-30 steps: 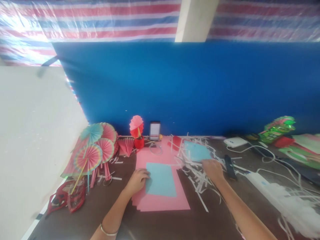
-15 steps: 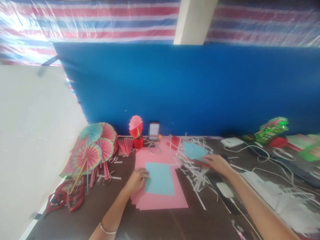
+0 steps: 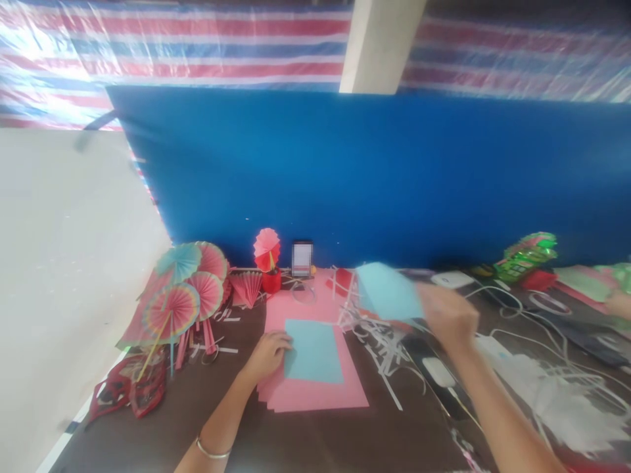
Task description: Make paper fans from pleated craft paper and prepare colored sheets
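Observation:
A sheet of light blue paper (image 3: 314,355) lies flat on several larger pink sheets (image 3: 320,399) at the middle of the dark table. My left hand (image 3: 271,355) rests at its left edge, fingers laid on the paper and pinching nothing. To the right, my right hand (image 3: 451,318), smeared by motion, grips a second light blue sheet (image 3: 387,292) by its right side and holds it raised and tilted. Beneath that sheet lie loose white paper strips (image 3: 387,345); part of the pile is hidden.
Folded paper fans (image 3: 172,309) and red-rimmed glasses (image 3: 131,387) are on the left. A red pot (image 3: 271,280) bearing a pink paper rosette stands at the back. At right are a phone (image 3: 438,374), white cables (image 3: 532,309) and a green packet (image 3: 525,256). Another person's hand (image 3: 618,305) shows at the right edge.
My right hand has lifted the second blue sheet off the strips and moved slightly up and right. My left hand stays in place. Another person's hand has appeared at the right edge.

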Motion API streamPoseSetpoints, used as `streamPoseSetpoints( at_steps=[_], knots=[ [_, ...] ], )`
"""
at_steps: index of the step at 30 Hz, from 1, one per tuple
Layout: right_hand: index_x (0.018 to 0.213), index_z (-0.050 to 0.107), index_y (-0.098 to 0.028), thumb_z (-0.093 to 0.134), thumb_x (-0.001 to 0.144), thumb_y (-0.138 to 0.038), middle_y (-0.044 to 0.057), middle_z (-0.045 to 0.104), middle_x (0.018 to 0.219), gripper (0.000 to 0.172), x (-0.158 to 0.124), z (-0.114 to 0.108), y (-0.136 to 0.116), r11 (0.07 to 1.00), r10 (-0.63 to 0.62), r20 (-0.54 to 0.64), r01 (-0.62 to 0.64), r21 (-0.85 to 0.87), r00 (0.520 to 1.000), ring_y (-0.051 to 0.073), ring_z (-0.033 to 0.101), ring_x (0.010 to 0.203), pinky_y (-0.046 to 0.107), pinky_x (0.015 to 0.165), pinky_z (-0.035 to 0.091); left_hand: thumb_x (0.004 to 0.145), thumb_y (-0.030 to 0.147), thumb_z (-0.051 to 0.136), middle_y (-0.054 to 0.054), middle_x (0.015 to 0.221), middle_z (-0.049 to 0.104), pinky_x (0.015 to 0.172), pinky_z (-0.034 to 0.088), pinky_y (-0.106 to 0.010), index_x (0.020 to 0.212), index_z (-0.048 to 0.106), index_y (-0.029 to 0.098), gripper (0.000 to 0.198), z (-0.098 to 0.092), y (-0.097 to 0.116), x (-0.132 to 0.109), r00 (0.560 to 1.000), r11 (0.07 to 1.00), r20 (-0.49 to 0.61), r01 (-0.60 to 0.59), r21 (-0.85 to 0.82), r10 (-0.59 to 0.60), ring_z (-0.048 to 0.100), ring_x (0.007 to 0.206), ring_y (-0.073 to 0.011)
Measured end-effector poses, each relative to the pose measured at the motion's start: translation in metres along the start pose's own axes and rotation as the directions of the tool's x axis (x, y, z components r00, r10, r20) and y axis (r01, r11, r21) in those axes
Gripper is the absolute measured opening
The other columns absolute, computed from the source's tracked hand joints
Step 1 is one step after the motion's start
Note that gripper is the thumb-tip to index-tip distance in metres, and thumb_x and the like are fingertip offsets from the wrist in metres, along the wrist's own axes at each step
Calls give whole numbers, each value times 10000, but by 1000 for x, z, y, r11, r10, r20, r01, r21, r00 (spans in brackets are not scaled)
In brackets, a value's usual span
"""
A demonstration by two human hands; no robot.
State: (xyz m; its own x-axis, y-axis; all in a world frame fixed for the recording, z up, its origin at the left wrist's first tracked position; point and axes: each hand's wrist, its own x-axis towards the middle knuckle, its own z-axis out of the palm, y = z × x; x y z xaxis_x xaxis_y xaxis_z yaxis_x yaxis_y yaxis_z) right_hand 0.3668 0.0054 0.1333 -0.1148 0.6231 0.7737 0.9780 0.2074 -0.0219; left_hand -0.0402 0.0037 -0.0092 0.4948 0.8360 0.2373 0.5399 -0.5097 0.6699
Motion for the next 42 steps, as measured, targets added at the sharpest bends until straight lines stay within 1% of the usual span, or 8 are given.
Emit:
streamPoseSetpoints(
  at_steps=[2, 6, 10, 18, 22, 27, 35, 42],
  knots=[
    [786, 696, -226, 436, 839, -264, 51, 693, 759, 268, -22, 9, -16, 975, -220, 179, 214, 54, 959, 192, 632, 716, 316, 738, 464, 700, 15, 399, -11, 1032, 668, 954, 386, -385, 852, 706, 234, 407, -1, 1, 0, 1000, 1000, -8, -17, -25, 17, 542, 1037, -185],
    [820, 701, -164, 508, 819, -241, 72, 701, 784, 208, -64, 15, -37, 994, -2, -133, -13, -109, 991, 196, 639, 763, 314, 766, 464, 665, -4, 419, -25, 1012, 672, 944, 393, -389, 872, 692, 215, 406, -1, 1, -2, 997, 998, -64, -36, -50, 33, 550, 1032, -193],
    [754, 710, -225, 480, 838, -274, 11, 701, 692, 249, -86, 3, -51, 984, -135, 60, 141, -110, 989, 172, 648, 708, 279, 721, 489, 653, -8, 435, -45, 1032, 657, 967, 377, -403, 931, 665, 198, 415, 0, 1, -2, 995, 999, -89, -37, -38, 33, 536, 1051, -203],
    [1000, 637, -204, 626, 715, -95, 25, 717, 819, 305, -99, -24, -119, 980, -184, -292, 151, -132, 939, 190, 675, 763, 369, 912, 449, 723, 23, 418, -69, 1051, 627, 976, 394, -413, 960, 632, 189, 361, -7, 12, 0, 992, 994, -76, -100, 32, 102, 524, 1059, -207],
    [1091, 605, -235, 471, 794, -55, 25, 675, 1029, 372, -124, -6, -164, 912, -368, 78, 343, 227, 927, 165, 612, 986, 344, 941, 449, 746, 47, 431, -85, 1128, 580, 1008, 366, -419, 1092, 564, 189, 397, -5, 11, -2, 992, 996, -96, -79, 51, 84, 480, 1122, -211],
    [1042, 638, -247, 368, 831, -73, 23, 646, 1095, 385, -145, 17, -191, 879, -390, 416, 198, 433, 821, 190, 604, 998, 386, 869, 505, 801, 70, 371, -92, 1184, 544, 1016, 357, -416, 1145, 533, 176, 396, -1, 5, -4, 995, 997, -95, -7, 75, 15, 454, 1158, -202],
    [1326, 388, -310, 466, 840, -265, 23, 475, 1316, 493, -135, 23, -197, 872, -274, 582, -57, 486, 765, 224, 454, 1196, 428, 987, 404, 845, 150, 380, -89, 1220, 520, 1017, 353, -411, 1176, 512, 198, 360, 1, 2, -4, 993, 998, -114, 25, 60, -18, 452, 1162, -199],
    [1248, 495, -286, 407, 876, -308, 32, 495, 1301, 383, -133, 42, -187, 873, -234, 622, -120, 472, 748, 219, 441, 1206, 455, 1021, 346, 798, 371, 537, -105, 1312, 441, 1037, 305, -450, 1212, 492, 225, 441, 1, 1, -7, 999, 991, -41, -8, 136, 14, 363, 1244, -251]
  ],
)
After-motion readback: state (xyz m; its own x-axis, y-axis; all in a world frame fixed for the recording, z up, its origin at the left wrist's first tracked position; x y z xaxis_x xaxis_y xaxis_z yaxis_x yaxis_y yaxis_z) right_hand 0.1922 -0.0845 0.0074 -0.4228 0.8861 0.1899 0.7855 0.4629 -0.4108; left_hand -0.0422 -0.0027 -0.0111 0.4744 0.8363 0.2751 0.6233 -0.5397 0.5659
